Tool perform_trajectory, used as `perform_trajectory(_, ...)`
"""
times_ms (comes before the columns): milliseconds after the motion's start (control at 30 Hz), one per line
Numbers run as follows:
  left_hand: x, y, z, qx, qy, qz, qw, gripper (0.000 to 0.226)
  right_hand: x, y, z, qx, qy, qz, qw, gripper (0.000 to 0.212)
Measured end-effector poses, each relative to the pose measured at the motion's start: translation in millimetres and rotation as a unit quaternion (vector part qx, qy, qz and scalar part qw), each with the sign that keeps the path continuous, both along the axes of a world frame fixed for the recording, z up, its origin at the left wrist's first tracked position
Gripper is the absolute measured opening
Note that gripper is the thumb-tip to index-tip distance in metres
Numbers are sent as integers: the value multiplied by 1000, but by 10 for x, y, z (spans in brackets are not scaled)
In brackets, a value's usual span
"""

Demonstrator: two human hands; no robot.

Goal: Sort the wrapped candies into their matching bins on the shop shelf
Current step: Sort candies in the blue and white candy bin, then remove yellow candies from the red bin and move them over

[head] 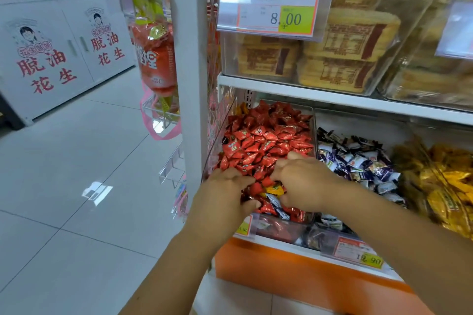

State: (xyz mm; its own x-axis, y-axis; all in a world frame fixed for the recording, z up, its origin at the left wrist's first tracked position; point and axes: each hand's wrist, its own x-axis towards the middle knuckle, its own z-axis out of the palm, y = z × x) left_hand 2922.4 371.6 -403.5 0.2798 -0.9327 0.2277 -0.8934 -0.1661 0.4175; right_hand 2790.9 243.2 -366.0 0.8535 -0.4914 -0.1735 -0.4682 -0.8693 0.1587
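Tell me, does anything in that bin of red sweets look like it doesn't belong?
Yes. Between the hands, near the front of the red candy bin, lie a yellow-wrapped candy and a dark blue-and-white one. They stand out among the red candies and resemble those in the bins to the right.
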Motion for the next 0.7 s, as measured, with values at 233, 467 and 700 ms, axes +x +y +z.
perform_trajectory(233,16,-29,-53,-19,22,8,1000,46,39,60,-79,-43,-85,-48,994,31)
perform_trajectory(467,27,-15,-25,-49,81,16,995,27,-89,3,114,161,-233,-113,952,38)
perform_trajectory(700,0,-65,8,-16,75,-6,997,50,-131,51,90,165,-278,-81,943,11)
